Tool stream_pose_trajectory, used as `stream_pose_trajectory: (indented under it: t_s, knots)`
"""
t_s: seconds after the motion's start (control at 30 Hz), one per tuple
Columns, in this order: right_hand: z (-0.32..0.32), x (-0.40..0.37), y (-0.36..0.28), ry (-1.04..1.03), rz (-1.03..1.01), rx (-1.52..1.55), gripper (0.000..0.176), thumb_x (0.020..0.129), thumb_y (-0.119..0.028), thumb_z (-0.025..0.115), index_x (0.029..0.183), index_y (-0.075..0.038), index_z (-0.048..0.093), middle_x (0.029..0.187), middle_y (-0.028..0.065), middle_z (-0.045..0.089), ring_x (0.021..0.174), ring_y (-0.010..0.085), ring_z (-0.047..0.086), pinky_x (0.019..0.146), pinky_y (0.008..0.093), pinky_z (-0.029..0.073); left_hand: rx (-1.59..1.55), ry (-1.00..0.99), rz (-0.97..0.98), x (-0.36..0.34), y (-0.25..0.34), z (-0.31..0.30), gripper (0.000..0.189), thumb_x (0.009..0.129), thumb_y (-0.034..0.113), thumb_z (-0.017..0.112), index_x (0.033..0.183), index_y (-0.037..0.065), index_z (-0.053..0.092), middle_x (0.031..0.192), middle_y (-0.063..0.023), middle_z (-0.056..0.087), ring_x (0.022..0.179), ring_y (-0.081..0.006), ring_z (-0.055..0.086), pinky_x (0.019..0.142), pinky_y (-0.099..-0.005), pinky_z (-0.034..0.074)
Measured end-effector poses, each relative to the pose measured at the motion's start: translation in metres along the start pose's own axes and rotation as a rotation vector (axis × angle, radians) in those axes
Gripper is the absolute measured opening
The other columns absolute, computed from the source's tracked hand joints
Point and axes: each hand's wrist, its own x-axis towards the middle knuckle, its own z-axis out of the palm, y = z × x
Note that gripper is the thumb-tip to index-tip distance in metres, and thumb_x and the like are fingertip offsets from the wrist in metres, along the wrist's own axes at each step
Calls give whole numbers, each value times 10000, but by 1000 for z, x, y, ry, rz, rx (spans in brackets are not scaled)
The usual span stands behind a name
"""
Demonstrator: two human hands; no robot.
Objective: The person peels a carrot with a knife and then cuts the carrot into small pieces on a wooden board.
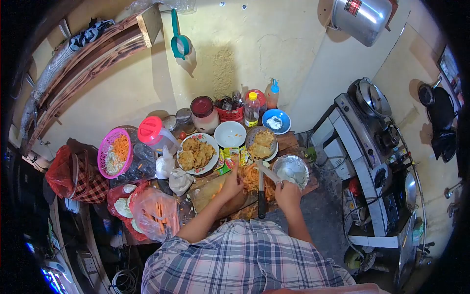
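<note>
My left hand (232,187) is over the cutting board (203,198), index finger stretched out beside the green and yellow seasoning sachets (228,159). My right hand (288,195) is closed at the near rim of a metal bowl (299,166) with pale paste inside. From its fingers a pale, flat strip-like thing (268,172) points left, over a heap of shredded carrot (251,179). Between my hands lies a knife (261,203), its black handle toward me. Beyond are a flowered plate of fritters (196,153) and a smaller plate of fritters (261,143).
A white bowl (230,133), a blue bowl of white powder (276,121), jars and bottles line the wall. At left are a pink basket of shredded vegetables (115,153), a red-lidded pitcher (155,133) and a bag of carrots (156,213). A stove (364,161) stands at right.
</note>
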Motion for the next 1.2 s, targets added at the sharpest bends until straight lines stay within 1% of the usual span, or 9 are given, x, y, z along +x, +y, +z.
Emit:
stream_pose_trajectory:
  t_s: [0.03, 0.07, 0.17, 0.27, 0.43, 0.67, 0.8, 1.0, 1.2]
  knots:
    - [-4, -3, -4, -5, 29, 69, 324, 866, -258, 500, 860, 27, 653, 748, 208, 646, 751, 394, 623, 720, 473, 477, -67, 7, 21, -5, -9, -5, 717, 728, 3, 609, 1386, 76, 336, 757, -159, 626, 669, -257, 628, 605, -347, 504]
    - [-8, -6, -9, -15, 30, 68, 324, 866, -258, 500, 860, 27, 653, 748, 208, 646, 751, 394, 623, 720, 473, 477, -89, 85, 68, -9, -35, -3, 483, 734, 30, 639, 1209, 46, 553, 819, -150, 645, 718, -219, 642, 637, -308, 515]
    - [1, -14, -24, -181, 3, 279, 331, 875, -273, 512, 883, 37, 628, 772, 224, 639, 760, 410, 612, 703, 468, 483, -24, 281, 24, -37, -50, -31, 233, 752, 42, 644, 981, 6, 665, 872, -142, 656, 750, -192, 649, 667, -295, 524]
    - [32, -28, -37, -360, -204, 471, 305, 884, -253, 506, 944, 40, 569, 832, 272, 610, 788, 437, 594, 717, 495, 467, 22, 455, -228, -73, -73, -57, 171, 756, 29, 640, 920, -9, 675, 878, -136, 648, 763, -176, 648, 673, -301, 526]
    - [90, -62, -66, -695, -316, 240, 278, 890, -211, 475, 951, 50, 549, 865, 288, 604, 816, 443, 592, 735, 503, 464, -34, 673, -194, -117, -91, -81, 157, 734, -2, 648, 888, -34, 649, 839, -125, 620, 775, -196, 644, 662, -274, 517]
    - [186, -78, -42, -852, -347, 60, 326, 880, -225, 478, 1008, 73, 518, 855, 311, 604, 827, 455, 596, 752, 512, 468, 103, 578, -40, -139, -112, -66, 131, 742, 39, 684, 842, -17, 621, 820, -133, 629, 733, -252, 631, 632, -298, 510]
    - [191, -86, -35, -656, -167, 70, 306, 884, -215, 475, 951, 81, 515, 800, 317, 602, 803, 467, 595, 725, 514, 472, 189, 380, 145, -140, -114, -49, 115, 750, 51, 684, 840, -4, 636, 848, -133, 642, 798, -286, 636, 686, -321, 514]
    - [178, -93, -48, -567, -274, 132, 281, 886, -203, 481, 908, 76, 507, 736, 305, 594, 711, 473, 590, 662, 528, 468, 275, 368, 219, -147, -125, -46, 123, 734, 59, 703, 834, -2, 664, 886, -131, 646, 801, -294, 634, 710, -346, 515]
    - [185, -95, -57, -672, -290, 107, 298, 911, -223, 446, 950, 67, 502, 782, 304, 601, 768, 468, 593, 705, 529, 466, 319, 306, 233, -145, -125, -50, 106, 754, 66, 663, 841, 6, 671, 889, -121, 638, 835, -282, 619, 726, -342, 505]
